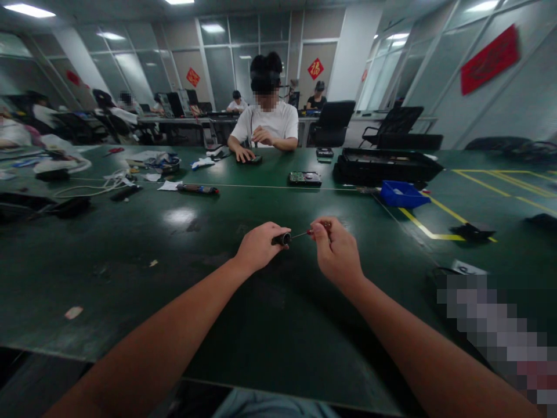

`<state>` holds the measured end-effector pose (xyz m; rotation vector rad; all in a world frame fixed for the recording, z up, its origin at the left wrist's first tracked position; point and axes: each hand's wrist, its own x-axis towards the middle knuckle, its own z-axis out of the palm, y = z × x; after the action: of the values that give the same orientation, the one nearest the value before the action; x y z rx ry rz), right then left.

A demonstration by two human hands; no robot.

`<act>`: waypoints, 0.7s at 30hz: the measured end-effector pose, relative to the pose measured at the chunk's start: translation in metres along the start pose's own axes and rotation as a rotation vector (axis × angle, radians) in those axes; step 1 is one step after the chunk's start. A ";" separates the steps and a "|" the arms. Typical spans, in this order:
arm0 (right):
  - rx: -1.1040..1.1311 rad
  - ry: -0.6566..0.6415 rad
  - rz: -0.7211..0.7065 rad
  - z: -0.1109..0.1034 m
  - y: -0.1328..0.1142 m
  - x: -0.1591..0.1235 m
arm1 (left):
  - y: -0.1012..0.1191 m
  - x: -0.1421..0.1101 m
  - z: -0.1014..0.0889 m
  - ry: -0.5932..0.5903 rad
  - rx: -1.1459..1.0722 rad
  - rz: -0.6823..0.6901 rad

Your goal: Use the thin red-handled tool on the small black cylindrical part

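My left hand [257,246] is closed around a small black cylindrical part [282,238], whose round open end faces right. In my right hand [338,251] is a small screwdriver [300,235], pinched between thumb and fingers, with a bit of red at the fingertips. Its thin metal shaft points left at the black part. Whether the tip touches that part I cannot tell. Both hands are just above the dark green table [243,325], and the fingers hide most of the screwdriver's handle.
Beyond my hands lie a hard drive [304,178], a dark pen-like tool [198,189], a blue bin [402,194] and a long black tray [387,165]. Opposite sits a person [272,119] with one hand on a dark device [251,160]. Cables [102,187] clutter the left.
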<state>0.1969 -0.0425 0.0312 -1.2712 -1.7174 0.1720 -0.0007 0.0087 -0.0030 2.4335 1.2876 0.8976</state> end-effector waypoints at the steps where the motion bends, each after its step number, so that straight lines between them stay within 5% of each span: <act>1: -0.012 -0.012 -0.005 -0.001 -0.001 0.000 | 0.000 0.000 0.000 -0.002 0.009 0.001; 16: -0.163 -0.148 -0.051 0.000 0.000 0.004 | -0.003 0.000 0.003 -0.023 0.056 0.009; 21: -0.178 -0.027 -0.040 -0.005 -0.003 0.005 | -0.002 0.001 0.001 0.117 -0.093 -0.037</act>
<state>0.1990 -0.0416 0.0388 -1.3677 -1.8120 0.0132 -0.0008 0.0103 -0.0042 2.3093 1.2950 1.0786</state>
